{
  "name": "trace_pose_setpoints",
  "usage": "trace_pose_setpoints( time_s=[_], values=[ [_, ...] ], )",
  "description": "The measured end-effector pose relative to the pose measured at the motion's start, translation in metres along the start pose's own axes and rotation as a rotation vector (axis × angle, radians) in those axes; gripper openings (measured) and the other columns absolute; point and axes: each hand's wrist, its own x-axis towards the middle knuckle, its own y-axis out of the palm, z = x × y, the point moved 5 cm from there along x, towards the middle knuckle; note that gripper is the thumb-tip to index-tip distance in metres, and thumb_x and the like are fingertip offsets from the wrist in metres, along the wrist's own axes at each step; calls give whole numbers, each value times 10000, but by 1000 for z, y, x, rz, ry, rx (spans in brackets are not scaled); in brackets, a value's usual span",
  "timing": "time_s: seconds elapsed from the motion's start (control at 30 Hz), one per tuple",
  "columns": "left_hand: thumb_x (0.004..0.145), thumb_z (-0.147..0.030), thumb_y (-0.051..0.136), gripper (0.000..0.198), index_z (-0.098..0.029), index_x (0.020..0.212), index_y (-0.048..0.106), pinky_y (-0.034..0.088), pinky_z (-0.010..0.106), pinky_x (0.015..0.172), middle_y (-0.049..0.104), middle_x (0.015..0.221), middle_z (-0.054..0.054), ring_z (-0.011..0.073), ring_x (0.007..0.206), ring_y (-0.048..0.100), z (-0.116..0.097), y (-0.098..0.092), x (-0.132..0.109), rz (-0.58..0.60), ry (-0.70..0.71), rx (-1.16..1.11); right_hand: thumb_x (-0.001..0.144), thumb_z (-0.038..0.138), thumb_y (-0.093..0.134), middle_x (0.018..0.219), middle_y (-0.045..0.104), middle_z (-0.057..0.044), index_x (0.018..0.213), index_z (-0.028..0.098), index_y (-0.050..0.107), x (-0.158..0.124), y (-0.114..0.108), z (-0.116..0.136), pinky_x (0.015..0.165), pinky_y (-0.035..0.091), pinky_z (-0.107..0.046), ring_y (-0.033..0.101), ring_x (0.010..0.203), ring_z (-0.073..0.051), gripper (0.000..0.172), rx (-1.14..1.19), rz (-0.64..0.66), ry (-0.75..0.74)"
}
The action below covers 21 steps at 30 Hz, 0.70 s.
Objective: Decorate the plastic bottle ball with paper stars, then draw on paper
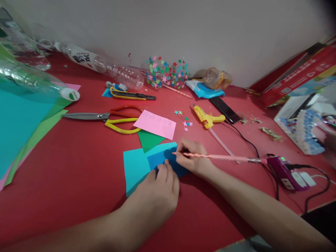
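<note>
My right hand is closed round a pink pencil, its tip over a dark blue sheet of paper. My left hand has its fingers bent together and presses on the same sheet; its fingertips are partly hidden. Beneath the dark blue sheet lies a light blue paper. Just beyond are a pink paper slip with faint pencil marks and a green paper. Scissors with red and yellow handles lie to the left, partly under the pink slip.
A yellow glue gun, phone and purple power adapter with cords lie right. Paper stars, a utility knife and plastic bottles lie further back. Coloured sheets cover the left; another person's hand shows far right.
</note>
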Motion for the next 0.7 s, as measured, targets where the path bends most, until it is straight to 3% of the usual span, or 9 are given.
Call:
trace_pose_setpoints(
  time_s=[0.47,0.7],
  values=[
    [758,-54,436,369,1,1052,653,559,344,686,681,1053,258,294,896,672,-1,2,0,7,-5,12,711,160,552,533,449,66,618,191,453,-2,4,4,446,274,-174,383,480,-63,139,10,85,-81],
    [765,-62,439,356,-11,1046,653,555,343,660,688,1038,247,288,866,671,0,1,-1,6,-5,5,725,158,558,561,498,52,639,187,487,-2,1,3,472,321,-180,435,507,-72,115,54,76,-52]
  ],
)
